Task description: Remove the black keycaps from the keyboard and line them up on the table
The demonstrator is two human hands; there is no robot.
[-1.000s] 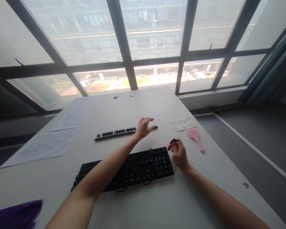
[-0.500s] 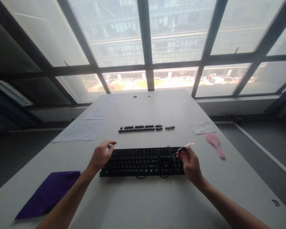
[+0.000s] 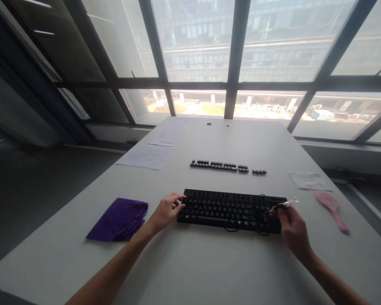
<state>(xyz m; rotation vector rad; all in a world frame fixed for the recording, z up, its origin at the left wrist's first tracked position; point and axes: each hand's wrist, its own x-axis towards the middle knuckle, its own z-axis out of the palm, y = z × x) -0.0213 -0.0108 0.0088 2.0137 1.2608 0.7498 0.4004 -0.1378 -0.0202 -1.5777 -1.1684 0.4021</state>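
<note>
A black keyboard [image 3: 231, 207] lies on the white table [image 3: 209, 267] in front of me. My left hand [image 3: 167, 210] rests at the keyboard's left end, its fingers curled against the edge. My right hand [image 3: 292, 228] is at the keyboard's right end, pinching a small tool [image 3: 285, 204] with a black grip and a pale wire tip that points right. Behind the keyboard, loose black keycaps [image 3: 224, 165] lie in a row.
A folded purple cloth [image 3: 119, 219] lies left of the keyboard. A pink hairbrush [image 3: 332, 204] and a white wipe [image 3: 307, 180] sit at the right. Paper sheets [image 3: 146, 156] lie at the far left. Large windows stand behind the table's far edge.
My left hand drew back from the keycap row to the keyboard's left end. My right hand came down to the keyboard's right end with the tool. The view swung left.
</note>
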